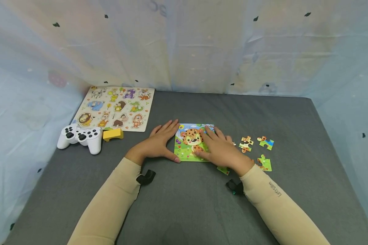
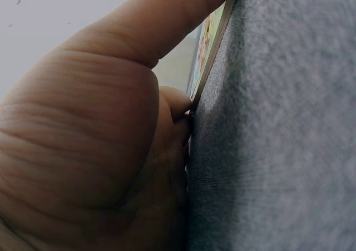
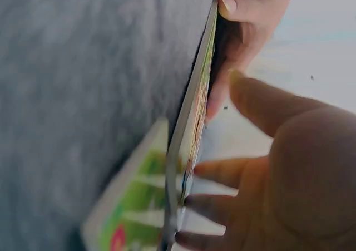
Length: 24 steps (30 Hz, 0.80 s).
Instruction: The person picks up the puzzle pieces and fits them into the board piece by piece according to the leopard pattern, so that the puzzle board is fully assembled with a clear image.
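Observation:
A small jigsaw board (image 1: 191, 149) with a spotted leopard cub on green grass lies flat on the grey cloth. At its left edge rests my left hand (image 1: 159, 141), fingers extended, thumb touching near the lower left corner. My right hand (image 1: 222, 149) lies over the right side of the board, fingers spread, fingertips touching the picture, hiding that part. Under the right palm a green puzzle piece (image 1: 223, 170) peeks out; the right wrist view shows a blurred piece (image 3: 139, 206) beside the board's edge. More loose jigsaw pieces (image 1: 246, 144) lie to the right.
An animal picture board (image 1: 110, 109) lies at the back left. In front of it are a white game controller (image 1: 81, 136) and a yellow block (image 1: 112, 134). Two further pieces lie at right: one blue-and-orange (image 1: 266, 143), one green (image 1: 265, 163). Pale curtains (image 1: 202, 51) surround the table.

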Each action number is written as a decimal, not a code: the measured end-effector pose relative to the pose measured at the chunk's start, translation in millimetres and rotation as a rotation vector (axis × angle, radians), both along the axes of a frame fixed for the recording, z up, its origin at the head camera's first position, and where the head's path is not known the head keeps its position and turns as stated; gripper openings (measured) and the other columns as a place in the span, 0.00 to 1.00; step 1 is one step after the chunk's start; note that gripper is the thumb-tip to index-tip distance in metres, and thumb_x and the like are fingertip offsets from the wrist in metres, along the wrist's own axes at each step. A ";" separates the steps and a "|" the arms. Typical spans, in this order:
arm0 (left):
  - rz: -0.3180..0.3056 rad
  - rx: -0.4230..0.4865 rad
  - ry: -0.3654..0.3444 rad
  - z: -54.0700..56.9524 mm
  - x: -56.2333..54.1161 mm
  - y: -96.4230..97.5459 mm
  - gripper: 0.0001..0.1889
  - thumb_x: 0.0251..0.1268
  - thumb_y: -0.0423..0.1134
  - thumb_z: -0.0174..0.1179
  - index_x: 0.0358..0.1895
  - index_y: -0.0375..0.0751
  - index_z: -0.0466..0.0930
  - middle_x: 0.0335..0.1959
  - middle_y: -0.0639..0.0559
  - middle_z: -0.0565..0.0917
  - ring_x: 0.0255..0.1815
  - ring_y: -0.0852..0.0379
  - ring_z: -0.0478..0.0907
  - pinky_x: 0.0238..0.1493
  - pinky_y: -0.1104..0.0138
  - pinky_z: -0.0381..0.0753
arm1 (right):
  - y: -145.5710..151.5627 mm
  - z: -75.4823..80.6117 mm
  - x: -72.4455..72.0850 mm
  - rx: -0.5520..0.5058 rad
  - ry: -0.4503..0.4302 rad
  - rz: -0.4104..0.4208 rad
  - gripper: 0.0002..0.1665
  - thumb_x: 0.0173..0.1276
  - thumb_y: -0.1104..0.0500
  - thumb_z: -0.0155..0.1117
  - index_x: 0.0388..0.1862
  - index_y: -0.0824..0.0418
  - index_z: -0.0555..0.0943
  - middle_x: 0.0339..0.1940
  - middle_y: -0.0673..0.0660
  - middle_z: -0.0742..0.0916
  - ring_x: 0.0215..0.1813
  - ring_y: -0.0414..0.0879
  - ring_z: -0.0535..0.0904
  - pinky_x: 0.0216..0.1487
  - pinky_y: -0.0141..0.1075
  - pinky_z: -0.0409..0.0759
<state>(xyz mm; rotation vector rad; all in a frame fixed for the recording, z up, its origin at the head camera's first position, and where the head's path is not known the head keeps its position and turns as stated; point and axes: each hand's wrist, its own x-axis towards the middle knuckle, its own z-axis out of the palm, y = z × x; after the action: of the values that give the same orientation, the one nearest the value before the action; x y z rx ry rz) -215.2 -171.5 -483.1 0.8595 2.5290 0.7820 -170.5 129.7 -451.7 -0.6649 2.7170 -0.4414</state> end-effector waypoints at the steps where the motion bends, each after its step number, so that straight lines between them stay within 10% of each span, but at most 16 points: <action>1: -0.002 0.002 0.002 0.7 0.5 0.2 0.76 0.51 0.72 0.81 0.92 0.45 0.37 0.92 0.52 0.36 0.90 0.52 0.28 0.82 0.44 0.28 | 2.6 0.3 -1.0 -0.042 -0.017 0.002 0.54 0.82 0.29 0.58 0.93 0.55 0.55 0.91 0.62 0.52 0.89 0.66 0.41 0.75 0.73 0.54; 24: 0.007 -0.029 -0.009 8.2 3.5 3.1 0.75 0.53 0.69 0.82 0.92 0.45 0.36 0.91 0.52 0.35 0.89 0.53 0.28 0.83 0.46 0.27 | 96.4 -3.9 2.1 -0.880 -0.055 -0.108 0.30 0.95 0.53 0.37 0.88 0.62 0.64 0.79 0.67 0.74 0.76 0.67 0.71 0.71 0.61 0.68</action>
<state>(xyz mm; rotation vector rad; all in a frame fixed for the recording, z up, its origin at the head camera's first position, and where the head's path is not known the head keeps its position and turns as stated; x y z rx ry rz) -211.6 -168.4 -474.9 0.8368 2.5305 0.7476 -168.3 226.1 -455.6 -0.6710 2.4198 -1.6884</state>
